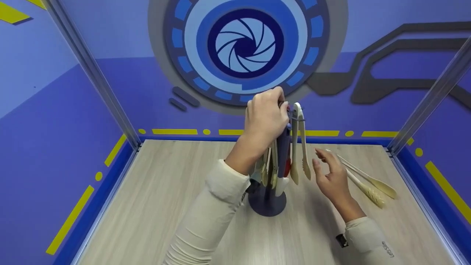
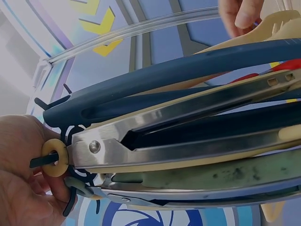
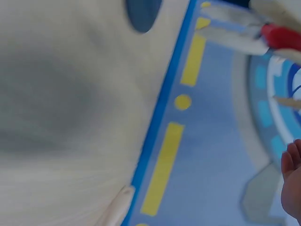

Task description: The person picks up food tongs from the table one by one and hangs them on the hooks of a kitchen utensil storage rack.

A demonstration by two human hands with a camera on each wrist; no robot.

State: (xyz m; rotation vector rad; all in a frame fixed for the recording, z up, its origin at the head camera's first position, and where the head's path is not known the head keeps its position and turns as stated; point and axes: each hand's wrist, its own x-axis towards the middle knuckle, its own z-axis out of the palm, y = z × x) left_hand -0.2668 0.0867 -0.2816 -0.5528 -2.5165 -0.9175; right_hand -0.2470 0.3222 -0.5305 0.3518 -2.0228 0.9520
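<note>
At the top of a dark utensil stand [image 1: 268, 208], my left hand [image 1: 265, 114] grips the hooked head, its fingers partly hidden. Several tongs hang from the hooks. Among them are dark blue tongs [image 2: 155, 75], metal tongs with beige edging and a ring [image 2: 164, 155], and green speckled tongs [image 2: 235, 172]. Cream tongs [image 1: 304, 147] hang on the stand's right side. Just right of them is my right hand [image 1: 333, 180], fingers loosely bent and holding nothing. Another pair of cream tongs [image 1: 368, 191], with one slotted end, lies on the table behind that hand.
The wood-grain table [image 1: 176, 221] is bordered by blue panels with yellow marks. Metal posts [image 1: 92, 70] stand at both back corners. In the right wrist view, a red part [image 3: 284, 36] shows blurred among the hanging utensils.
</note>
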